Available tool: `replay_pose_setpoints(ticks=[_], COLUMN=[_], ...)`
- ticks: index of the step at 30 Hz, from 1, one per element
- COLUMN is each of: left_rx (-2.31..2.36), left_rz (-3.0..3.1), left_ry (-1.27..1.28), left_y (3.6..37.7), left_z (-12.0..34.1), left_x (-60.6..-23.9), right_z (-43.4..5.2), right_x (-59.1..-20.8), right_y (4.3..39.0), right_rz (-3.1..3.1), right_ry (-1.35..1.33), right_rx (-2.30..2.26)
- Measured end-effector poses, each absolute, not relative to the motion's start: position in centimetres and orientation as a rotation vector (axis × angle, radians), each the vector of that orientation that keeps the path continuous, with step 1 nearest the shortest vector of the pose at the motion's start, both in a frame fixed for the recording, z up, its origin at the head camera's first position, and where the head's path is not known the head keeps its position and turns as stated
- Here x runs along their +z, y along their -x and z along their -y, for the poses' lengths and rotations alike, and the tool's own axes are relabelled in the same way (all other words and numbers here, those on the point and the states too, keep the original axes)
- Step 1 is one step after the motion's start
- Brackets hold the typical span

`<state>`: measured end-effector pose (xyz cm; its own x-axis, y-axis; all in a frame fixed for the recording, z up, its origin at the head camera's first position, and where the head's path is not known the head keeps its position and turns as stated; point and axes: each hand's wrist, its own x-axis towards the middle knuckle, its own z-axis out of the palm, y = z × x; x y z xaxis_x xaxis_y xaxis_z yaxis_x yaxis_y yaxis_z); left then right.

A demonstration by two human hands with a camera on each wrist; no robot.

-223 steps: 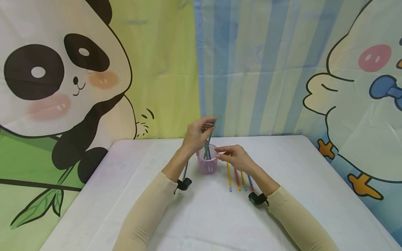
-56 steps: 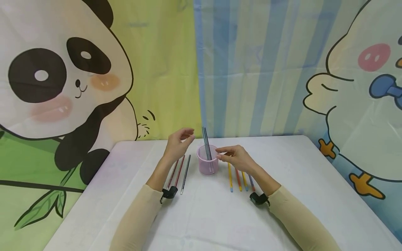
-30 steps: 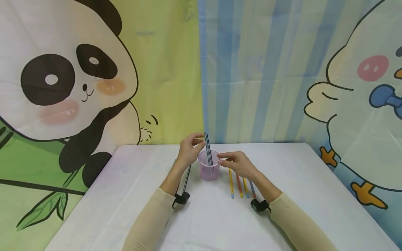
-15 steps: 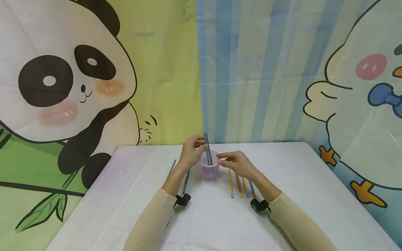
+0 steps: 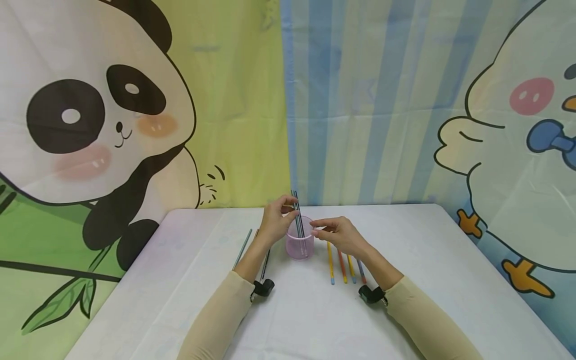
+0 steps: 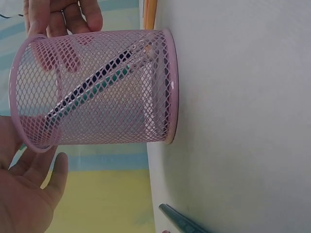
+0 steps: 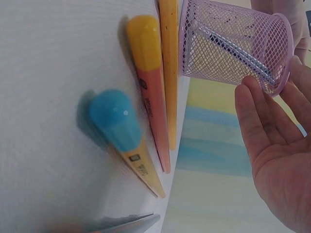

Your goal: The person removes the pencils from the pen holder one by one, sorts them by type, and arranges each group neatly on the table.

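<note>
Since 1.9 s ago: left hand (image 5: 276, 220) in from open air left of cup, now at dark thin pencils (image 5: 296, 212) standing in pink wire-mesh cup (image 5: 299, 245); fingertips pinching one stem just above rim. Camera tilted a bit too, so table sits lower in view.

Right hand (image 5: 337, 233) at cup's right rim, fingertips touching the mesh, fingers only lightly bent — steadying, not wrapped round. Right wrist view: palm open beside cup (image 7: 233, 46), nothing held. Left wrist view: two dark pencils (image 6: 97, 85) leaning diagonal inside mesh (image 6: 97, 87), tips at base.

Cup: mid-table, upright, between both hands.

Risks, as judged:
- Cup light, pencils leaning — a slanted pull could drag rim sideways & tip cup; right hand's light touch may not stop it.
- Pinch could catch 2nd pencil, stems close together; could lift both or flick one out.
- Pencil tip could snag in mesh, jerk the cup.

Around:
- Left of cup, on white tablecloth (image 5: 315, 320): dark pencils (image 5: 243, 245) lying flat, partly under left forearm; exact count unclear.
- Right of cup: row of coloured pencils (image 5: 344, 265), yellow/orange/blue, lying side by side, partly under right hand.
- Black wrist cams on both beige sleeves.
- Cartoon panda & duck backdrop behind.

In the way: left forearm over the flat pencils; right wrist over coloured row — little room either side to set things down w/o nudging them.
</note>
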<state>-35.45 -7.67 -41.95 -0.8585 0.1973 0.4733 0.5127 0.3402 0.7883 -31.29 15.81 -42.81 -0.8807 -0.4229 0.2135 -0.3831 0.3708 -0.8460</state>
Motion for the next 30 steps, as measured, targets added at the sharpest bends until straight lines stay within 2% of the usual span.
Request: replay_pose_setpoints(ticks=[30], left_rx=[-1.552], left_rz=[1.956], left_ry=[0.672], left_y=[34.9], left_z=[8.9], left_x=[-39.1], right_z=[-15.8], right_x=[-42.8], right_y=[31.3], right_rz=[-2.564], right_ry=[0.747], right_rx=[-1.560])
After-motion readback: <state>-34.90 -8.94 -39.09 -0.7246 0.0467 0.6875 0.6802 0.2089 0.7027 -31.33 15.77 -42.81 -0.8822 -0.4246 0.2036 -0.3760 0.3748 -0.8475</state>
